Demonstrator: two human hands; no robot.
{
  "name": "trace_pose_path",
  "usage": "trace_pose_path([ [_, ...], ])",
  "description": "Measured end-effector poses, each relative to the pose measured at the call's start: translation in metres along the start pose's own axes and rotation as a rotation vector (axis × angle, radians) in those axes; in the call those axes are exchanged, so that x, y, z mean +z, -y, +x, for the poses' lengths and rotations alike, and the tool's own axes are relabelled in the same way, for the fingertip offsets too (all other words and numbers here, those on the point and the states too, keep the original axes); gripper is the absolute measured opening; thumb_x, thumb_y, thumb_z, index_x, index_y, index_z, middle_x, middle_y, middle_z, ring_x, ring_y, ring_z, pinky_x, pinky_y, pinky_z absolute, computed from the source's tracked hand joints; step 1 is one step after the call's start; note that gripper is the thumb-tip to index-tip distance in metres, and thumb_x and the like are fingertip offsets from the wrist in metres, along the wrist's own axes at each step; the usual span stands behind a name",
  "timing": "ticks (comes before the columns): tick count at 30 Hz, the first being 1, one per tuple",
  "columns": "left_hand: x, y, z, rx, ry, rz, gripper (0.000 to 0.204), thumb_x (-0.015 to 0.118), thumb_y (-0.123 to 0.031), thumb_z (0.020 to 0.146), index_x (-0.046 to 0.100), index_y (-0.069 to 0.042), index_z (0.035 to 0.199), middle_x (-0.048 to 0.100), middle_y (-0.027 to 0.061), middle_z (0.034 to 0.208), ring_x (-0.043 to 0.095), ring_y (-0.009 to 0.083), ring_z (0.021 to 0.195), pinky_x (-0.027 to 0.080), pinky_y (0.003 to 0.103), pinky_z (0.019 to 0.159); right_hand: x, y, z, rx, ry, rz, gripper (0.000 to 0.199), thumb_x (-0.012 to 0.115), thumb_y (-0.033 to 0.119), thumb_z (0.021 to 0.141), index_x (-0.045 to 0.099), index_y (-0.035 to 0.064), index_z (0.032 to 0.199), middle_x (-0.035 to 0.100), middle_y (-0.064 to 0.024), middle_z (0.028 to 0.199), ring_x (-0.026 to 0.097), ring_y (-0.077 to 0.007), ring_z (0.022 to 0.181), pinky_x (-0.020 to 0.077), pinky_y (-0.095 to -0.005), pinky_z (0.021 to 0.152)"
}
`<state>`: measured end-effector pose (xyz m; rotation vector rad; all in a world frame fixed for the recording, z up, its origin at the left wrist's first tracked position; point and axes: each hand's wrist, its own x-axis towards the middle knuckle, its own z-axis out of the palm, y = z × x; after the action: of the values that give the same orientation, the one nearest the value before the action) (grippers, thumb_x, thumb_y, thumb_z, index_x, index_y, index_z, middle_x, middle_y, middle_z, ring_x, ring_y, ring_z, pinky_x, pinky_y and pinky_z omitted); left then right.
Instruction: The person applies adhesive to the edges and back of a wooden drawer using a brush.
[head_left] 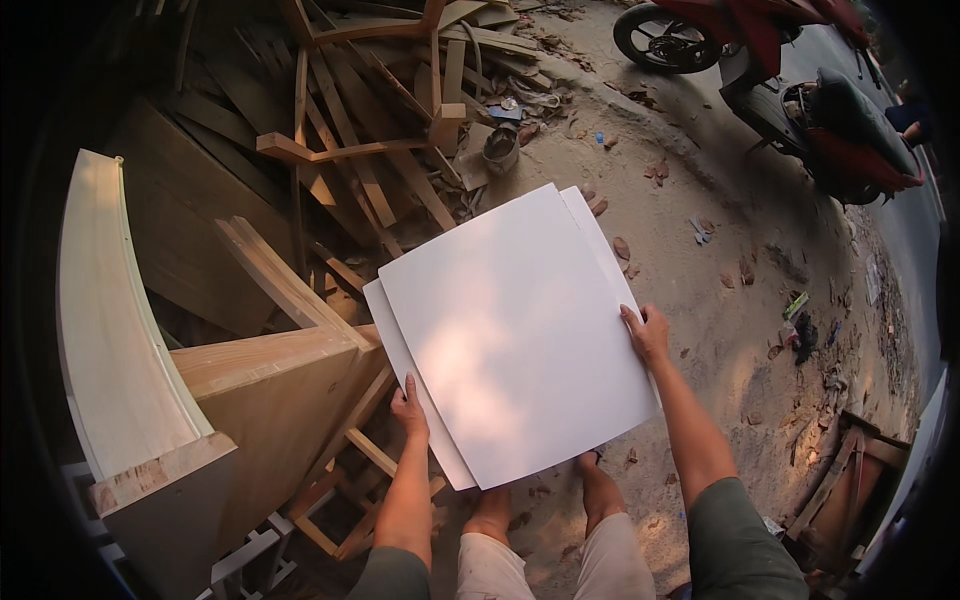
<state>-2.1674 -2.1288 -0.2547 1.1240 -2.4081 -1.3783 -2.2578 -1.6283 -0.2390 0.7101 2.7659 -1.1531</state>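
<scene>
Carrying step: two stacked white panels held level above the sandy ground. Left hand and right hand each clasp an opposite edge. Next move likely calls for keeping the slightly offset sheets together beside the wooden frame.

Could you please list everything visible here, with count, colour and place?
white panels: two, white, stacked and offset, held at centre
curved wooden piece: one, pale wood, left
wooden frames and offcuts: a heap, brown, upper left
small pot: one, grey, on the ground by the heap
motorbikes: two, red and dark, upper right
sandy ground: tan, littered with leaves and scraps, right
left hand: one, at the panels' left edge
right hand: one, at the panels' right edge
</scene>
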Motion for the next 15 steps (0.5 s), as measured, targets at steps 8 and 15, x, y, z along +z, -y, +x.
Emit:
trace_pose_path([
  [8, 0.008, -0.001, 0.012, -0.085, 0.104, 0.234, 0.065, 0.062, -0.056, 0.097, 0.069, 0.009, 0.102, 0.073, 0.0198, 0.097, 0.068, 0.027, 0.089, 0.051, 0.04, 0.084, 0.007, -0.011, 0.018, 0.081, 0.198, -0.102, 0.072, 0.062, 0.069, 0.088, 0.063, -0.0026, 0.099, 0.069, -0.0262, 0.098, 0.067, -0.0407, 0.093, 0.0508, -0.0487, 0.081],
  [15, -0.042, 0.005, -0.016, -0.365, 0.043, 0.345, 0.078, 0.071, -0.062, 0.084, 0.057, 0.003, 0.125, 0.063, 0.0269, 0.127, 0.06, 0.0426, 0.12, 0.048, 0.049, 0.099, -0.017, 0.037, -0.029, 0.134, 0.202, -0.282, 0.092, 0.059, 0.069, 0.091, 0.043, 0.0002, 0.15, 0.051, -0.0296, 0.143, 0.042, -0.0464, 0.136, 0.0334, -0.0541, 0.114],
])
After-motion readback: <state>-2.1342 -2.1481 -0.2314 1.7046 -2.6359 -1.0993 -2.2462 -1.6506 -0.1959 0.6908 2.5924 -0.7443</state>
